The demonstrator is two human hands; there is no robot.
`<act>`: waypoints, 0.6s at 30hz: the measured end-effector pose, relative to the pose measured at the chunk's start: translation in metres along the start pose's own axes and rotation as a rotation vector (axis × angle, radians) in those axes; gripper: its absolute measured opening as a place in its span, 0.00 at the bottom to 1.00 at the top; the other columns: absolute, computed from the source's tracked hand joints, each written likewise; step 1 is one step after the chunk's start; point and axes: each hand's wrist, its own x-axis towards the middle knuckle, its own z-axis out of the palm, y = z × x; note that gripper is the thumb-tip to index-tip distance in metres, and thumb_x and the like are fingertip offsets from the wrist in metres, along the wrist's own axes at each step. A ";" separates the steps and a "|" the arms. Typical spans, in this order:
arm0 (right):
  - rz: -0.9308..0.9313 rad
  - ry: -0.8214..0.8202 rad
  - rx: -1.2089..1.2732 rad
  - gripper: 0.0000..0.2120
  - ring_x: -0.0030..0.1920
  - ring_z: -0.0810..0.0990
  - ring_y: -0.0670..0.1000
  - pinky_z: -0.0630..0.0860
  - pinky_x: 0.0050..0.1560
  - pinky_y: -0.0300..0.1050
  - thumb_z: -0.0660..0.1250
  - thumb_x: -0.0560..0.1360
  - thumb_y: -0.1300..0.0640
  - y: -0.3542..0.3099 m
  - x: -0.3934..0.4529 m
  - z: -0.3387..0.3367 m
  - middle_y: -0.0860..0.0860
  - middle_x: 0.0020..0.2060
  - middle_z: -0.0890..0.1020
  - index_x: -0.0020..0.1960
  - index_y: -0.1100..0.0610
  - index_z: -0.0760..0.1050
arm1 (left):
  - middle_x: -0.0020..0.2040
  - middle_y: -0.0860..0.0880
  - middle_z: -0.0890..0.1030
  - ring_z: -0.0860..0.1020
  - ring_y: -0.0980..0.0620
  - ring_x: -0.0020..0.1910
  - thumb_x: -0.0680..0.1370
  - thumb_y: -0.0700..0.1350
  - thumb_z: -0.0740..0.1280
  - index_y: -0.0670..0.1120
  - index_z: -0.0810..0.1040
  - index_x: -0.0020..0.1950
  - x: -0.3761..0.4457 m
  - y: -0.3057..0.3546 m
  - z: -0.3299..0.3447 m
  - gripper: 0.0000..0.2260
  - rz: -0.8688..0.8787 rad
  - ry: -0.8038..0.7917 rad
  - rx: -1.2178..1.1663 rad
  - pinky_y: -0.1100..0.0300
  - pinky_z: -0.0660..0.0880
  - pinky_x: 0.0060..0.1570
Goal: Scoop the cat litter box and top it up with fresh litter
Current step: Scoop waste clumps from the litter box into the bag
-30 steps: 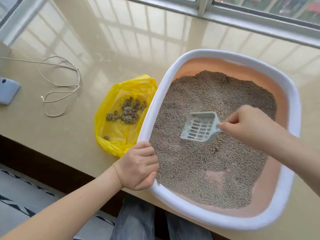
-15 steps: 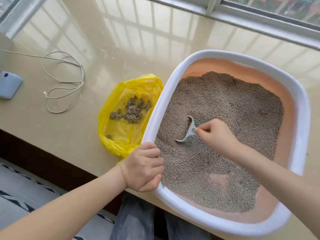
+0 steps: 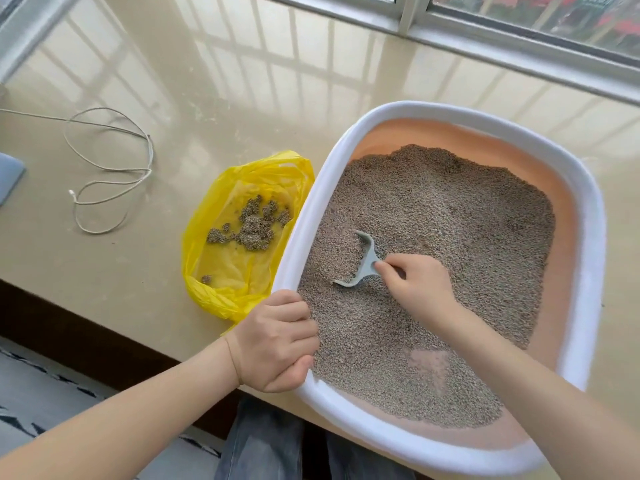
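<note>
at the far left edge of the bench [image 3: 214,98] a corner of a pale blue-grey object [image 3: 8,176] pokes into view, cut off by the frame. just right of it a thin white cord [image 3: 114,168] lies in loose loops on the beige surface, one end running off to the left. further right, near the front edge of the bench, a yellow plastic bag [image 3: 242,237] lies open, touching the left rim of the litter box [image 3: 346,157]; a cluster of grey litter clumps [image 3: 254,226] sits inside it, with one small clump apart nearer the front. the left hand [image 3: 277,344] is clamped over the front-left rim of the litter box, fingers curled over the white edge into the tray. the box, white-rimmed with a peach inner wall, stands on the right part of the bench, its front corner overhanging the bench edge. it holds grey litter [image 3: 450,237], with a bare patch of the floor showing toward the front. the grey scoop [image 3: 363,265] is dug into the litter in the left half of the tray, its blade mostly buried and only the back rim showing. the right hand [image 3: 419,289] pinches the scoop's handle, which it hides. along the back runs a window frame [image 3: 519,39]. below the bench edge, jeans-clad knees [image 3: 263,445] and a patterned floor [image 3: 41,393] show.
</note>
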 end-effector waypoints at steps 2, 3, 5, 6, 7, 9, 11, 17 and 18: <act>-0.028 0.004 0.069 0.19 0.25 0.65 0.44 0.58 0.29 0.41 0.62 0.78 0.50 0.003 -0.002 0.000 0.47 0.23 0.71 0.29 0.53 0.70 | 0.31 0.48 0.68 0.69 0.46 0.32 0.77 0.46 0.53 0.46 0.69 0.31 0.001 0.001 0.000 0.16 -0.003 -0.001 0.018 0.55 0.69 0.44; -0.029 0.002 0.108 0.18 0.25 0.65 0.44 0.59 0.29 0.41 0.63 0.78 0.50 0.006 -0.005 -0.001 0.48 0.23 0.72 0.31 0.54 0.72 | 0.31 0.48 0.68 0.70 0.46 0.32 0.77 0.46 0.53 0.46 0.69 0.31 0.001 0.002 0.000 0.16 -0.002 -0.001 0.017 0.55 0.69 0.44; -0.028 0.026 0.149 0.17 0.26 0.66 0.45 0.59 0.30 0.43 0.62 0.78 0.50 0.014 -0.013 -0.005 0.51 0.25 0.74 0.33 0.56 0.74 | 0.31 0.48 0.68 0.70 0.45 0.32 0.77 0.46 0.52 0.46 0.70 0.31 0.001 0.001 0.000 0.16 -0.003 -0.003 0.009 0.54 0.69 0.44; -0.025 0.047 0.146 0.17 0.25 0.66 0.45 0.59 0.30 0.43 0.62 0.78 0.50 0.016 -0.017 -0.009 0.51 0.24 0.74 0.32 0.55 0.74 | 0.31 0.48 0.68 0.70 0.45 0.32 0.77 0.46 0.52 0.46 0.70 0.31 0.001 0.001 -0.001 0.16 -0.005 -0.003 0.011 0.54 0.69 0.44; -0.021 0.066 0.136 0.18 0.25 0.65 0.46 0.59 0.30 0.43 0.62 0.78 0.50 0.018 -0.021 -0.012 0.50 0.23 0.73 0.32 0.55 0.73 | 0.31 0.48 0.68 0.69 0.45 0.32 0.77 0.46 0.52 0.46 0.69 0.31 0.001 0.001 -0.001 0.16 -0.005 -0.003 0.015 0.54 0.68 0.44; -0.015 0.085 0.122 0.19 0.25 0.64 0.46 0.58 0.29 0.44 0.63 0.78 0.51 0.021 -0.028 -0.020 0.47 0.21 0.69 0.29 0.53 0.70 | 0.31 0.48 0.68 0.67 0.46 0.32 0.77 0.46 0.53 0.46 0.69 0.30 0.001 0.001 -0.001 0.16 -0.003 -0.004 0.017 0.55 0.68 0.43; 0.004 0.094 0.102 0.20 0.24 0.64 0.46 0.59 0.30 0.44 0.63 0.78 0.51 0.024 -0.035 -0.026 0.47 0.21 0.69 0.28 0.52 0.69 | 0.31 0.48 0.67 0.67 0.46 0.32 0.76 0.46 0.53 0.46 0.69 0.30 0.001 0.002 -0.001 0.16 -0.003 -0.005 0.021 0.54 0.69 0.43; 0.032 0.072 0.074 0.19 0.23 0.64 0.46 0.59 0.29 0.44 0.63 0.78 0.50 0.031 -0.052 -0.043 0.49 0.21 0.71 0.31 0.56 0.73 | 0.31 0.48 0.69 0.69 0.45 0.32 0.77 0.46 0.53 0.45 0.70 0.31 0.000 0.000 0.001 0.16 0.004 -0.015 0.026 0.54 0.69 0.44; 0.027 0.058 0.050 0.19 0.23 0.64 0.47 0.60 0.29 0.44 0.63 0.78 0.50 0.031 -0.054 -0.046 0.49 0.21 0.72 0.31 0.55 0.73 | 0.31 0.48 0.69 0.69 0.45 0.33 0.77 0.46 0.53 0.45 0.70 0.31 -0.001 0.001 0.001 0.16 0.003 -0.016 0.028 0.54 0.69 0.44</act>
